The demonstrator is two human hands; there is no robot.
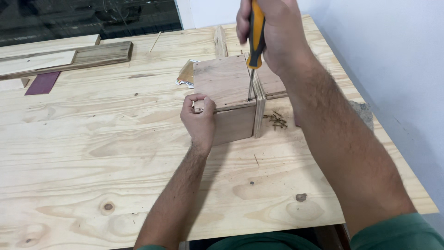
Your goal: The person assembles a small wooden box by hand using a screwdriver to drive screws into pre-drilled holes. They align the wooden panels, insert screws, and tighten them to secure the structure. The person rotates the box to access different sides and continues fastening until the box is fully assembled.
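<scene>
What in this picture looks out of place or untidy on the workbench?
A small heap of loose screws lies scattered on the workbench right beside the wooden box, not in any container. Otherwise nothing stands out: the right hand holds the screwdriver upright, and the left hand rests against the box.

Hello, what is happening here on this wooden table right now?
A person is working on a small wooden box that stands on a plywood workbench. The right hand grips a screwdriver with an orange and black handle, held upright with its tip on the top edge of the box. The left hand is pressed against the near corner of the box. A small pile of screws lies on the bench just right of the box, and wooden boards lie at the far left.
</scene>
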